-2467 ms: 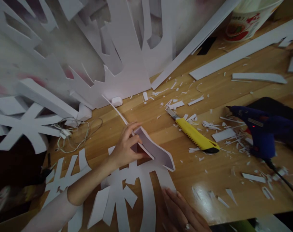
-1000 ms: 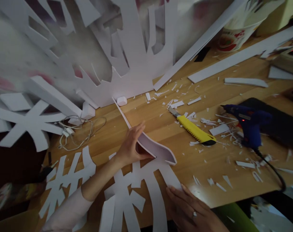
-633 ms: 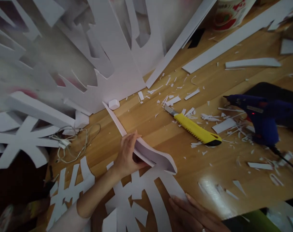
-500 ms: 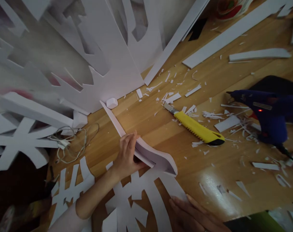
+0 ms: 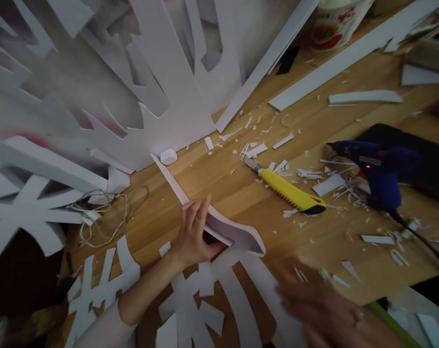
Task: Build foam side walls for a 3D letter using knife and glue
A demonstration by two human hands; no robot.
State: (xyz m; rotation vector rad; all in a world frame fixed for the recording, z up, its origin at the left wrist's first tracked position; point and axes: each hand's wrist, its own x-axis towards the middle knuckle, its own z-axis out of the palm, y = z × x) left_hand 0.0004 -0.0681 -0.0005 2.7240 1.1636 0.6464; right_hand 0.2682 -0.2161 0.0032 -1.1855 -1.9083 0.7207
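With fingers and thumb closed on it, my left hand (image 5: 195,232) grips a long white foam board strip piece (image 5: 241,229), whose near end curves and shows a thin raised side wall. Its far end points at a small white foam block (image 5: 168,156). Under and beside it lies a flat white cut-out foam board (image 5: 237,295) with several slots. My right hand (image 5: 320,299) is smeared by motion over the right side of this board, near the table edge; its fingers cannot be made out clearly.
A yellow utility knife (image 5: 291,190) with its blade out lies among white scraps. Farther right, a blue glue gun (image 5: 380,169) shows a red light. White cut-out boards (image 5: 176,87) stand at the back. A cable (image 5: 121,222) lies left; a paper cup (image 5: 337,26) stands at the back.
My right hand has lifted off the cut-out board and moved right. The left hand keeps its hold on the strip piece. The view has turned slightly to the right.
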